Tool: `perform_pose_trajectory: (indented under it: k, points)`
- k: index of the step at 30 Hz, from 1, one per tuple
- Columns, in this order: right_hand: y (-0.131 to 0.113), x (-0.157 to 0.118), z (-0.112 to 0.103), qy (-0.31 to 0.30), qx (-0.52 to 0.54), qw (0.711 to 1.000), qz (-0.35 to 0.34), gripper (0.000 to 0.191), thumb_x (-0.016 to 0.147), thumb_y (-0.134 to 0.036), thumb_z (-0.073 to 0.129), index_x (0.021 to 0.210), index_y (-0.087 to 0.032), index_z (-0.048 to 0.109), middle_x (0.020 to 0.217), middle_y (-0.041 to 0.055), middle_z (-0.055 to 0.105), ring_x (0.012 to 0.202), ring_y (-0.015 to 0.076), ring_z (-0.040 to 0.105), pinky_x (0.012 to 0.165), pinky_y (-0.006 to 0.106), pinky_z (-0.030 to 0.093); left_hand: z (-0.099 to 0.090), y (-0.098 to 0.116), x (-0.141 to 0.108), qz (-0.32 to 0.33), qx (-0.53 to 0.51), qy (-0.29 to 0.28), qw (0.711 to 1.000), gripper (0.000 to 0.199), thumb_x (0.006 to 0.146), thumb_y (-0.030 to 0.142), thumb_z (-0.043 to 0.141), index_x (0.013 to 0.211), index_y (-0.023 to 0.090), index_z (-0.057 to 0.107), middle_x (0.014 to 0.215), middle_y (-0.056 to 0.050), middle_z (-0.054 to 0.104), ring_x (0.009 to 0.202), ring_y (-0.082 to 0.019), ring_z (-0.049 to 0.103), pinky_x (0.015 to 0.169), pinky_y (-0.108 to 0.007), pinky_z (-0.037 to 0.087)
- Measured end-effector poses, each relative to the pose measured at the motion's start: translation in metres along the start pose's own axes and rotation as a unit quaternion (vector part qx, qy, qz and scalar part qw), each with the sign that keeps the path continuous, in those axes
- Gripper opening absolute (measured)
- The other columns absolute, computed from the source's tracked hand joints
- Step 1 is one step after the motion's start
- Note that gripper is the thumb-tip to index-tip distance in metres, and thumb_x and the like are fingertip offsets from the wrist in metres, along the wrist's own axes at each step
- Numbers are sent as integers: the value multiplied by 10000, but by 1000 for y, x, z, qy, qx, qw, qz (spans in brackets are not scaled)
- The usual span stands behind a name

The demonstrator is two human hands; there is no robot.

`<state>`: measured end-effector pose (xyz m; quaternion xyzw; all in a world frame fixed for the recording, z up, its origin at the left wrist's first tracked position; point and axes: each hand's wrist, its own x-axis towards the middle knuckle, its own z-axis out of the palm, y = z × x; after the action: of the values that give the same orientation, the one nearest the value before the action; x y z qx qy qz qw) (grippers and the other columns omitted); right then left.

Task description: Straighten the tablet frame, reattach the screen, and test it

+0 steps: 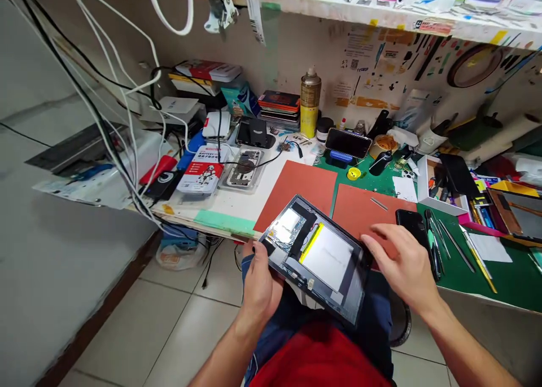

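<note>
An opened tablet [334, 257], its inside facing up, tilts above my lap at the bench's front edge. It shows a white battery with a yellow strip, a circuit board and black tape. My left hand [260, 282] grips its left corner, thumb on top and the fingers mostly hidden underneath. Beside the right corner is my right hand [400, 263], its fingers bent and the thumb apart from them. The thumb tip is close to the tablet's edge; whether it touches I cannot tell. A black phone [410, 223] lies just beyond this hand.
Two reddish-brown mats [296, 189] lie on the bench, with thin metal pieces [379, 204] on the right one. Tweezers and other slim tools [457, 245] lie to the right. A yellow spray can [310, 102] stands behind. Loose cables [127, 122] hang at the left.
</note>
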<state>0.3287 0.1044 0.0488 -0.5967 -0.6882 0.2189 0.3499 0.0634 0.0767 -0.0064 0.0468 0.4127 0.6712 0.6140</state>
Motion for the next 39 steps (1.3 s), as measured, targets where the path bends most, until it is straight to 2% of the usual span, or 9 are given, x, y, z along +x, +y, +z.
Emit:
perform_pose_trajectory:
  k: [2, 4, 8, 13, 21, 25, 30, 36, 39]
  points:
    - [-27, -9, 16, -1, -31, 986, -166, 141, 1047, -275, 663, 1098, -196, 769, 983, 113, 797, 893, 264, 735, 803, 421, 627, 1, -7, -6, 32, 42, 13, 999, 739, 871, 682, 787, 1452, 239, 672, 1394, -150, 765, 1311, -328, 721, 1136, -449, 566]
    - [-51, -18, 36, -26, -54, 964, -259, 136, 1047, -143, 634, 1137, -168, 733, 966, 111, 786, 830, 237, 712, 747, 390, 622, 3, -11, -11, 42, 69, 9, 997, 798, 811, 757, 788, 1377, 199, 722, 1320, -172, 794, 1293, -361, 727, 1126, -476, 574]
    - [-75, -25, 67, -7, -118, 949, -291, 142, 1049, -89, 602, 1028, -163, 722, 850, 84, 760, 712, 217, 660, 651, 372, 575, 6, -12, -20, 52, 87, -8, 995, 873, 723, 818, 809, 1311, 176, 762, 1231, -184, 821, 1260, -389, 739, 1098, -497, 592]
    - [-80, -24, 74, 10, -187, 932, -311, 148, 1036, -93, 621, 948, -171, 709, 811, 80, 737, 677, 222, 617, 627, 377, 498, 3, -12, -26, 57, 94, -12, 994, 862, 680, 830, 826, 1272, 205, 784, 1215, -142, 828, 1193, -360, 765, 1033, -435, 629]
    - [-79, -23, 75, 1, -186, 937, -296, 208, 1009, -53, 578, 901, -189, 692, 807, 77, 717, 672, 220, 605, 605, 372, 467, -5, -14, -28, 44, 156, -20, 987, 796, 693, 898, 762, 1054, 190, 805, 981, -131, 841, 1139, -385, 766, 953, -458, 652]
    - [-72, -11, 66, 30, -116, 966, -230, 170, 1023, -93, 555, 982, -189, 689, 852, 74, 742, 746, 217, 677, 694, 365, 540, -5, -13, -27, 32, 171, -5, 985, 825, 671, 928, 746, 1095, 222, 801, 1017, -125, 843, 1193, -403, 745, 966, -470, 649]
    - [-58, 14, 50, -17, -65, 989, -131, 140, 1038, -178, 506, 963, -212, 618, 863, 57, 683, 760, 208, 644, 682, 350, 514, 0, -12, -24, 36, 138, 13, 990, 843, 679, 887, 785, 1210, 232, 787, 1083, -129, 846, 1346, -387, 675, 1073, -463, 601]
    - [-40, 39, 42, -42, -49, 988, -143, 143, 1063, -193, 453, 991, -226, 572, 1004, 106, 695, 926, 250, 639, 818, 395, 524, 6, -12, -17, 43, 102, 12, 994, 938, 726, 899, 731, 1334, 184, 751, 1288, -164, 803, 1390, -374, 655, 1163, -471, 544]
    - [-33, 44, 41, -85, -39, 990, -104, 135, 1077, -218, 459, 994, -230, 565, 964, 75, 689, 807, 211, 623, 729, 349, 501, 6, -10, -13, 37, 92, 7, 995, 946, 745, 901, 708, 1349, 174, 749, 1248, -171, 817, 1390, -369, 659, 1187, -482, 523]
